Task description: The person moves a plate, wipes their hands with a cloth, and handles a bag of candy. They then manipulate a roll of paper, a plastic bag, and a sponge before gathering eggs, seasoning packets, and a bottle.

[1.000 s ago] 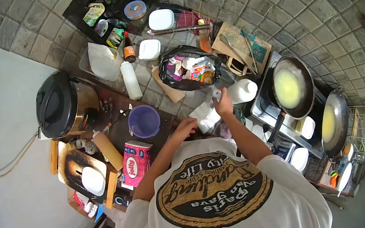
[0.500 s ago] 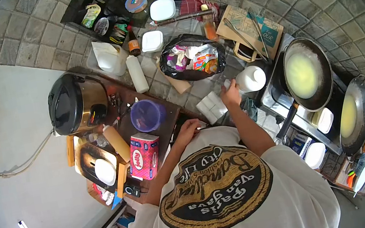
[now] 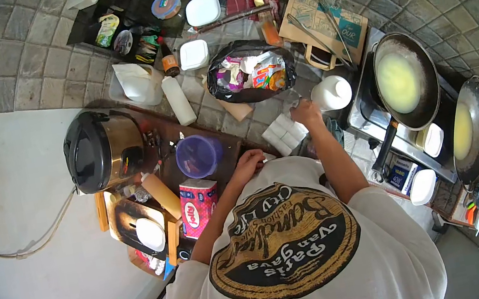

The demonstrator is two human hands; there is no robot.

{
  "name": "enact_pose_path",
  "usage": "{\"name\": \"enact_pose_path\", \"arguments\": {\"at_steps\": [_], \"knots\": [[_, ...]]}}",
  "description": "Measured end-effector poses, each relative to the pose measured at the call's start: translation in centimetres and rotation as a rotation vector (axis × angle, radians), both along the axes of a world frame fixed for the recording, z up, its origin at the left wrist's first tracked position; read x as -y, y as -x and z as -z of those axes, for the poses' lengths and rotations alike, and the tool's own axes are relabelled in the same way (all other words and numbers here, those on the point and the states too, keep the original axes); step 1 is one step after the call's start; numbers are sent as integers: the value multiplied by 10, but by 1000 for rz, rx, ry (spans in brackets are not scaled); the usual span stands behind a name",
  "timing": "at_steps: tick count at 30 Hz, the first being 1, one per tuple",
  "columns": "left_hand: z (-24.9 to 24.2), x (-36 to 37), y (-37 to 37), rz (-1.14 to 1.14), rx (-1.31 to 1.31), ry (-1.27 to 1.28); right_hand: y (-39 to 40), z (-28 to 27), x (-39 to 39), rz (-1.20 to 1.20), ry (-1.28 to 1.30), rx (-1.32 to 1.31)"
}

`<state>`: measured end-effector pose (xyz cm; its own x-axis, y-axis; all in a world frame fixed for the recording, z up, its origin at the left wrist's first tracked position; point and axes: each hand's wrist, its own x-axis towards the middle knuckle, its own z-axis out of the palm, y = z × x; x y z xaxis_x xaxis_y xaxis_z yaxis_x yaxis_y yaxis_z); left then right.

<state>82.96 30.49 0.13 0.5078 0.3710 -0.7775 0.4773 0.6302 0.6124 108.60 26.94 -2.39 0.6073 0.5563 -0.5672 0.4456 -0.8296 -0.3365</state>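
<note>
My right hand (image 3: pixel 308 113) reaches over the tiled counter with its fingers closed together, and what they pinch is too small to make out. Just right of it stands a white plastic jug (image 3: pixel 331 93). A white folded stack, like paper napkins (image 3: pixel 285 134), lies below and left of the fingers. Close to my body, my left hand (image 3: pixel 249 166) is curled at the counter's edge, with a small white tip (image 3: pixel 265 159) showing at its fingertips. To its left are a purple plastic tub (image 3: pixel 198 156) and a pink Jolly tissue pack (image 3: pixel 200 207).
On the right, two pans (image 3: pixel 407 80) (image 3: pixel 470 130) of pale yellow batter sit on the stove. A black-bagged bin (image 3: pixel 250 71) of wrappers stands ahead. At left are a rice cooker (image 3: pixel 103 149) and a tan squeeze bottle (image 3: pixel 161 195); a white bottle (image 3: pixel 178 100) is farther back.
My right hand has moved slightly forward, beside the white jug. My left hand stays near the counter's edge. The whole view has turned a little.
</note>
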Motion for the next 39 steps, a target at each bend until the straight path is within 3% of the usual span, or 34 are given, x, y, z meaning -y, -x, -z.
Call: {"name": "enact_pose_path", "arguments": {"at_steps": [5,9,11,15,17,23,26,30,39], "knots": [[8,-2,13,-43,33,13,-4,-18,-10,-211,219,-38],[8,-4,25,-86,46,12,-5,12,-9,-278,156,4],[8,-1,28,-142,52,21,1,16,-4,-260,34,117],[1,2,33,-190,7,40,8,15,1,-202,-5,34],[0,3,33,-198,-3,37,15,8,5,-89,-165,52],[7,4,30,-188,-11,34,20,52,18,79,-508,128],[10,3,29,-153,-6,19,16,54,18,25,-279,40],[14,2,29,-123,-25,5,10,52,23,-27,-325,-42],[19,7,30,-193,26,40,6,27,14,-282,-95,-11]]}}
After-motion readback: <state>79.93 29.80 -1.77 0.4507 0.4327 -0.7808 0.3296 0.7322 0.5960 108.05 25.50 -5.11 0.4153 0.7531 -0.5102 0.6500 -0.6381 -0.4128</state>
